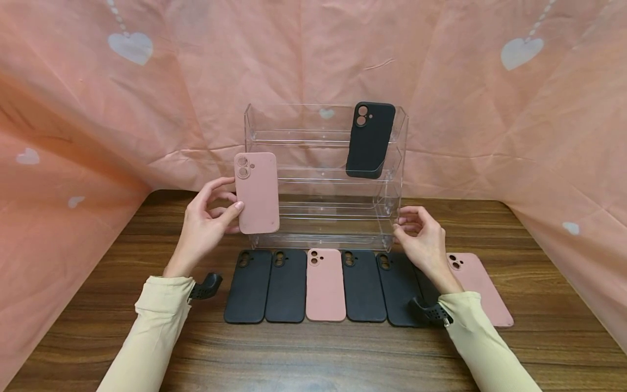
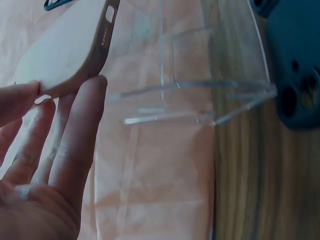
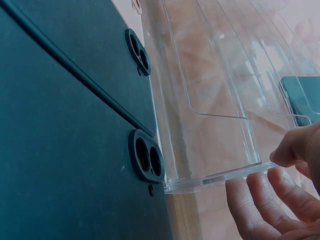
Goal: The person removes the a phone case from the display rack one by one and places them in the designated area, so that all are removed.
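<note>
In the head view my left hand (image 1: 203,220) pinches a pink phone case (image 1: 259,193) by its left edge. The case stands upright in front of the left side of a clear tiered display rack (image 1: 320,209). My right hand (image 1: 423,242) grips the rack's right side low down; in the right wrist view its thumb and fingers (image 3: 260,200) lie on either side of the panel's edge. A black phone case (image 1: 371,141) leans in an upper tier at the right. The left wrist view shows the pink case's lower end between thumb and fingers (image 2: 82,135).
On the wooden table (image 1: 313,359), a row of cases lies before the rack: several black ones (image 1: 248,288) and a pink one (image 1: 325,288) among them. Another pink case (image 1: 482,288) lies at the right end, partly behind my right forearm. Pink cloth (image 1: 313,49) hangs behind and at both sides.
</note>
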Tool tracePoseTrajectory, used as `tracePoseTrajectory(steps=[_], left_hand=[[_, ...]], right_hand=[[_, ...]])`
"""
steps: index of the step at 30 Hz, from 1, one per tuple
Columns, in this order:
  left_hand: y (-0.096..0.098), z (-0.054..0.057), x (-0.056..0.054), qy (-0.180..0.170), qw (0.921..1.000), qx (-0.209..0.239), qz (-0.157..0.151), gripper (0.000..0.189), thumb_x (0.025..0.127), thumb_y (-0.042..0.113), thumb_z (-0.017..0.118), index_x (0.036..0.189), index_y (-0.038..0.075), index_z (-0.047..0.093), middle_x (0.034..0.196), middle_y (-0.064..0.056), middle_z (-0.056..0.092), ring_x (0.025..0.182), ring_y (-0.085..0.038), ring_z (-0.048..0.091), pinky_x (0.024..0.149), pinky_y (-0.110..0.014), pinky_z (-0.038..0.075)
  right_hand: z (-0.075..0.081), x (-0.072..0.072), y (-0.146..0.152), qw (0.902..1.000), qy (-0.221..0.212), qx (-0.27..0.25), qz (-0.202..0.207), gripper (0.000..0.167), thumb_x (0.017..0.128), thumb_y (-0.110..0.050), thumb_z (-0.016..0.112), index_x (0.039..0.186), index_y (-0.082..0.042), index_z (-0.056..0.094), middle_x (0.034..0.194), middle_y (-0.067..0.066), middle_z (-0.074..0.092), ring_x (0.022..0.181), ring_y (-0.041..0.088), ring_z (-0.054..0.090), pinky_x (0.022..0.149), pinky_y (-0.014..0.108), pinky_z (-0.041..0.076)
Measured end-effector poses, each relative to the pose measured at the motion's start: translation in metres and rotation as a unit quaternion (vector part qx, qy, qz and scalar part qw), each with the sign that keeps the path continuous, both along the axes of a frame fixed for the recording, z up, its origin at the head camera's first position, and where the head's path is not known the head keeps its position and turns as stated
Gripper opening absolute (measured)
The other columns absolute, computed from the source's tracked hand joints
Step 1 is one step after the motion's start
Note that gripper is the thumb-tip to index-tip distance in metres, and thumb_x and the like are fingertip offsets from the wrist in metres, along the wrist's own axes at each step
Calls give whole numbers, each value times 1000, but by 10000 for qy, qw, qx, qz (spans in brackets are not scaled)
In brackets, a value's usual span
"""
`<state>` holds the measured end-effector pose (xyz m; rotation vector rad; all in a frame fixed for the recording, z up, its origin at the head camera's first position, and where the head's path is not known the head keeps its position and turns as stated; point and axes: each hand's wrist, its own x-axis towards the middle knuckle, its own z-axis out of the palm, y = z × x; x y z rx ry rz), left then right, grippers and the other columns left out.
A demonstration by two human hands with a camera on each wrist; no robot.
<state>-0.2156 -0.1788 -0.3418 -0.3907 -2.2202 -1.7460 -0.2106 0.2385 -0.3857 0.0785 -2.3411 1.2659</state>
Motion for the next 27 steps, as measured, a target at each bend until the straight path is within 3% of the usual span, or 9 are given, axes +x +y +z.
tracePoseTrajectory(steps=[11,18,27], left_hand=[[-26,-10,10,-361,9992,-150,-86,53,96,9,71,144,17,52,101,3,64,75,-8,75,61,-45,66],[-43,-17,16,-389,9988,-267,-160,54,96,8,71,145,17,52,101,5,66,79,-7,76,60,-43,66],[-76,-28,24,-676,9966,-359,-301,54,95,7,71,145,16,51,99,7,69,80,-9,76,58,-43,65]], right_hand=[[0,1,0,10000,10,-39,20,31,86,4,71,116,-1,67,96,20,72,74,-15,61,65,3,52],[0,1,0,10000,-14,-54,13,31,86,4,72,116,0,66,97,20,72,74,-15,61,64,4,53],[0,0,0,10000,-9,5,9,31,86,4,71,116,-1,66,97,20,72,74,-14,61,65,3,53]])
